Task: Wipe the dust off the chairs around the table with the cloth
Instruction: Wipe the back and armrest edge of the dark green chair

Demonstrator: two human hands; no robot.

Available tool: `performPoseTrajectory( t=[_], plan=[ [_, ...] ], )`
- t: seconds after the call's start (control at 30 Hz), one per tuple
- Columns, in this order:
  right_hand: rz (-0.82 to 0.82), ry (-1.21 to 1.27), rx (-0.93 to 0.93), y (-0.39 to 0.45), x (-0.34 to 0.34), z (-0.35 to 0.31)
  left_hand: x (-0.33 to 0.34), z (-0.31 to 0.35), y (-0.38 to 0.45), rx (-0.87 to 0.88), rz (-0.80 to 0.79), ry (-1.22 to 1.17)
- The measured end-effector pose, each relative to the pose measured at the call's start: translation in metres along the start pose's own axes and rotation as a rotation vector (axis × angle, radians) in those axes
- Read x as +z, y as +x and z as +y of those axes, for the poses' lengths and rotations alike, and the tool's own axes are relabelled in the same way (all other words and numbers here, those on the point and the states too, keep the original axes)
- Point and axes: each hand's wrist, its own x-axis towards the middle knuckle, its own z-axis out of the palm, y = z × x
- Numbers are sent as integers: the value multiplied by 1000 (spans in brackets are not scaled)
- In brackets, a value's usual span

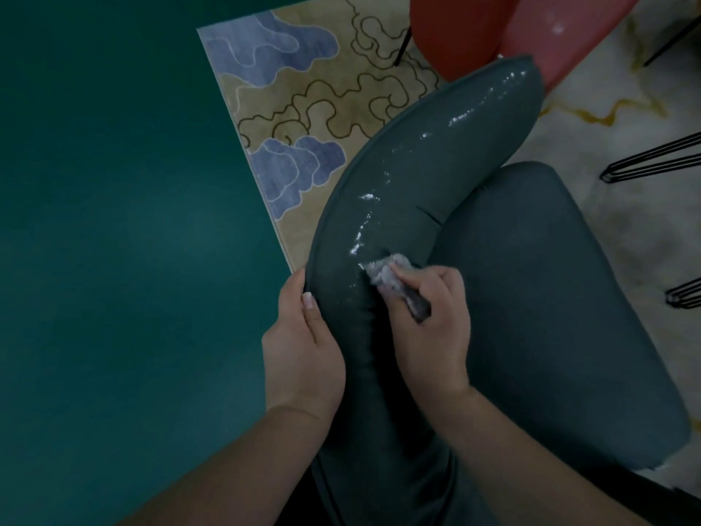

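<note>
Wiping the dark chair [436,176] is only partly done. The right hand [428,328] pinches the cloth [390,279] on the curved backrest. The left hand [303,347] grips its outer edge. White dust specks remain farther along; the red chair [474,28] waits.

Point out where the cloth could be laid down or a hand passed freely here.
The dark chair's seat, right of the right hand, is bare. So is the green floor, left of the rug. It is crowded on the backrest, where the left hand grips beside the cloth.
</note>
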Motion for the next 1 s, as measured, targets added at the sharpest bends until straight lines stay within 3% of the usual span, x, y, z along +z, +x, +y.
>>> performPoseTrajectory(
  t=[0.1, 0.3, 0.5, 0.67, 0.83, 1.0],
  plan=[
    [-57, -12, -36, -13, -7, -1, 0, 0, 1, 15, 8, -18],
    [-12, 10, 95, 44, 20, -18, -1, 0, 1, 35, 21, -30],
    [-129, -75, -208, -22, -15, -6, -1, 1, 1, 25, 10, -43],
    [-325, -163, -450, 17, -5, -10, -2, 1, 2, 20, 5, -35],
    [-253, -175, -392, 34, 0, -9, -2, 2, -1, 5, 9, -52],
    [-334, -190, -432, 8, -6, -15, -2, 0, 1, 3, 10, -11]
  ],
)
